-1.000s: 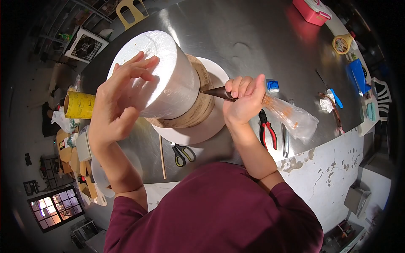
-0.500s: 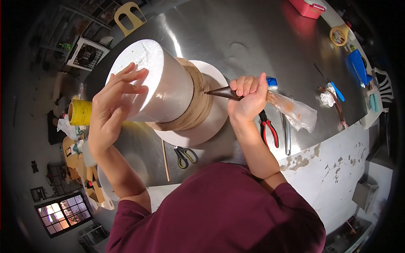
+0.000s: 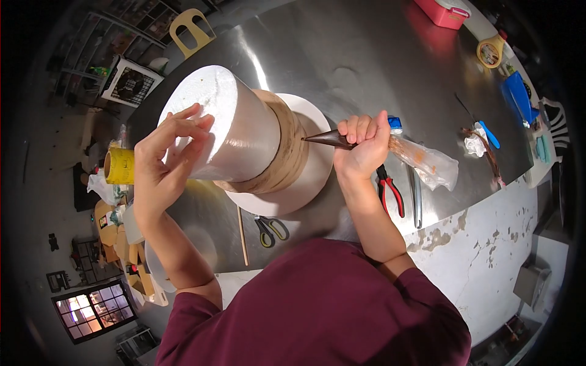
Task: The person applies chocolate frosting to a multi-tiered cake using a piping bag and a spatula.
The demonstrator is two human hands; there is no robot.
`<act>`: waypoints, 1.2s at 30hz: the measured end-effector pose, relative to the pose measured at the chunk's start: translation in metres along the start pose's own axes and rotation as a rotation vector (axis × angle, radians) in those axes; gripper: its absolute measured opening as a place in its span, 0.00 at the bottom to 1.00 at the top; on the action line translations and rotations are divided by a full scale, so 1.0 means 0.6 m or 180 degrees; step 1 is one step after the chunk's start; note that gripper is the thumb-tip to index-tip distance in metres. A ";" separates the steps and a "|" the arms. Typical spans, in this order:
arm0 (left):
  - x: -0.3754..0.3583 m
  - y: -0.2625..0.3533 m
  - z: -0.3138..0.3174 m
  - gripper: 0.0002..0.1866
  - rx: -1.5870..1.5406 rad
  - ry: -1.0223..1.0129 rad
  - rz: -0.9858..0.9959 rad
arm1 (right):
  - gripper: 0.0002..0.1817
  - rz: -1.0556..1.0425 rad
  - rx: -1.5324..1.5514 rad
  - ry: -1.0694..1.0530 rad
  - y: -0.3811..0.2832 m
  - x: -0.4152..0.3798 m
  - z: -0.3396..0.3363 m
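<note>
A tall white foam cylinder (image 3: 244, 134) stands on a round white board (image 3: 311, 177), with a tan, brown-streaked band (image 3: 292, 141) around its lower part. My right hand (image 3: 361, 146) is closed around a piping bag (image 3: 421, 160) filled with something dark brown. The bag's pointed tip is right at the band's right side. At the cylinder's top edge, my left hand (image 3: 165, 155) has bent fingers and a gap between thumb and palm; its fingertips overlap the white top.
On the metal table (image 3: 390, 67) lie scissors (image 3: 268, 230), a thin wooden stick (image 3: 243, 235), red-handled pliers (image 3: 389, 190), a metal rod (image 3: 417, 198) and crumpled white paper (image 3: 476, 144). A yellow roll (image 3: 120, 166) is at the left. A pink box (image 3: 445, 13) sits at the far right.
My left fingers have drawn closer to the thumb at the cylinder's top. My right hand and the piping bag have barely shifted. The whole view has moved slightly.
</note>
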State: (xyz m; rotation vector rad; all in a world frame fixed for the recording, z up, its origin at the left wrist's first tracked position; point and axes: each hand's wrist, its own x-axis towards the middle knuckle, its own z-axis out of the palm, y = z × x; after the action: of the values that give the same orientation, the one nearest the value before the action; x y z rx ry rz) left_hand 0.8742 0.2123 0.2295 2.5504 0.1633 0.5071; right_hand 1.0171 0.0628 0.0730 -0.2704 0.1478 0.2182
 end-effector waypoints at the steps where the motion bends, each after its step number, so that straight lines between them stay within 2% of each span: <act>1: 0.000 0.002 0.001 0.04 0.0004 0.0034 -0.0016 | 0.24 0.0005 0.0015 0.0010 -0.002 0.001 -0.001; 11: -0.006 0.007 0.003 0.07 -0.0075 0.0014 -0.0175 | 0.23 0.0119 0.0104 0.0108 -0.019 0.010 -0.009; 19: -0.012 0.008 -0.004 0.12 0.0117 -0.0054 0.0011 | 0.22 0.0768 0.0542 0.0354 -0.042 0.017 -0.006; 22: -0.016 0.013 -0.003 0.13 0.0673 0.0289 0.0249 | 0.22 0.1051 0.0789 0.0290 -0.055 0.021 -0.013; 25: -0.028 0.010 0.002 0.15 0.0154 0.0408 -0.0148 | 0.21 0.1138 0.0862 0.0231 -0.070 0.019 -0.013; 28: -0.039 0.004 0.010 0.17 0.0469 0.0314 -0.0392 | 0.21 0.1175 0.0916 0.0227 -0.089 0.017 -0.014; 36: -0.047 -0.007 0.008 0.18 0.0706 0.0187 -0.0358 | 0.21 0.1231 0.0802 0.0412 -0.143 0.018 -0.022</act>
State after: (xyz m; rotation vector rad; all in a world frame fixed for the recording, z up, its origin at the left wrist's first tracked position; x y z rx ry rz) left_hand 0.8498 0.2074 0.2145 2.7226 0.4023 0.5470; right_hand 1.0460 -0.0193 0.0798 -0.0018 0.3535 0.5615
